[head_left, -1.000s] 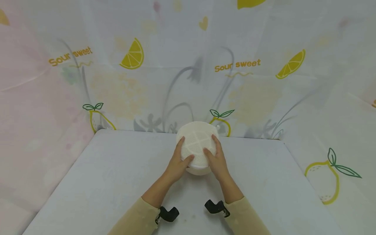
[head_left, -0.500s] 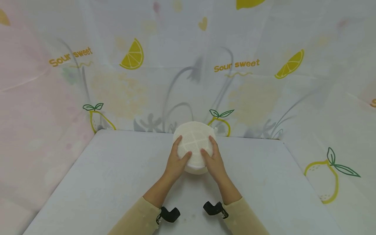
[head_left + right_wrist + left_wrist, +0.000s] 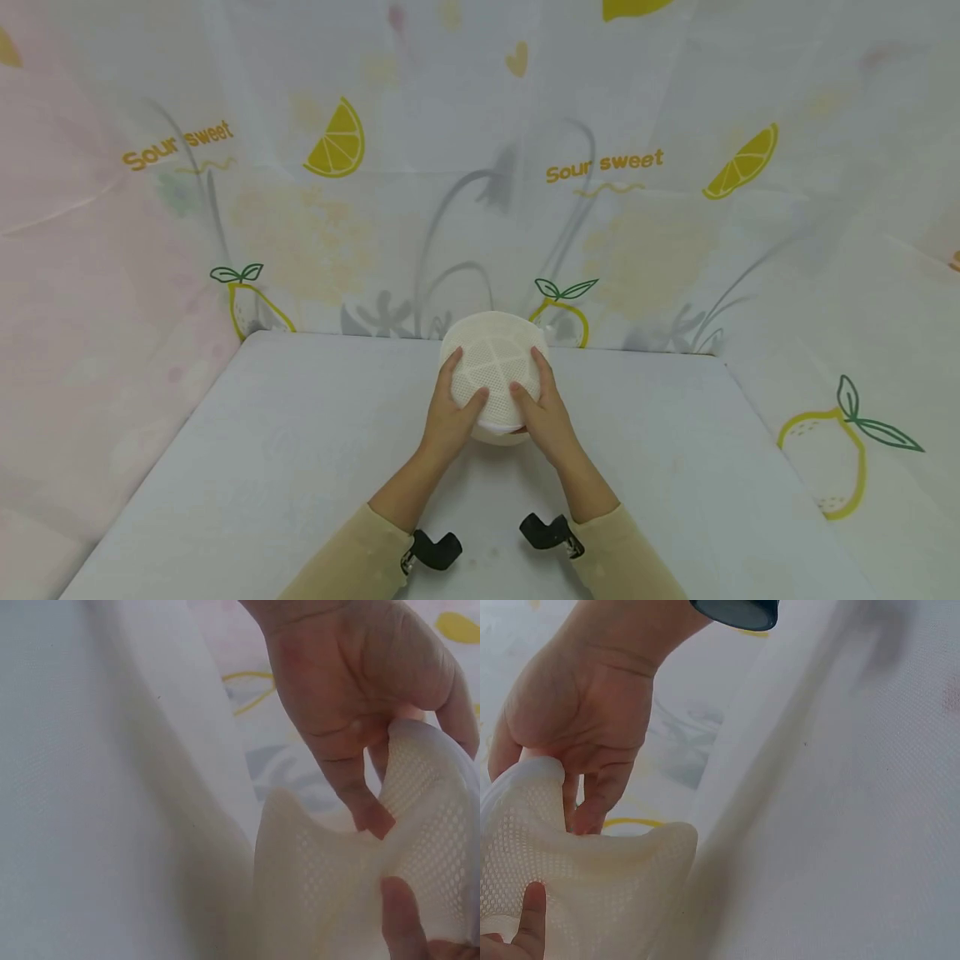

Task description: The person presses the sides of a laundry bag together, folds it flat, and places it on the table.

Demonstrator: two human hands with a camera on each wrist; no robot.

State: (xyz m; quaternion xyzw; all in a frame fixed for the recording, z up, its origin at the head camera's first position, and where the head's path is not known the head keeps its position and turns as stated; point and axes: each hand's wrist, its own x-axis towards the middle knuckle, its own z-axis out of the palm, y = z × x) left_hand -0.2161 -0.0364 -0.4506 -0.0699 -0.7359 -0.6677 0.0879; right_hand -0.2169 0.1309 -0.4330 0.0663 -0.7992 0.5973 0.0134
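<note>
A cream mesh hat (image 3: 495, 371), with crossing seams on its rounded crown, is held up over the far middle of the table. My left hand (image 3: 448, 417) grips its left side, thumb on the mesh and the other fingers round the edge. On the opposite side my right hand (image 3: 549, 415) holds it the same way. The wrist views show the soft, wavy edge of the hat (image 3: 592, 877) from below, with fingertips pressed into its underside. A fingertip (image 3: 401, 911) of the other hand shows against the mesh in the right wrist view.
The white table (image 3: 300, 467) stretches around both forearms. Behind it hangs a cloth backdrop (image 3: 420, 208) printed with lemons and lettering. Black wrist mounts (image 3: 435, 550) stick out at the sleeve cuffs.
Both hands have shifted slightly left with the hat, mostly during the first half second. A fingertip of the right hand now shows under the hat's near edge.
</note>
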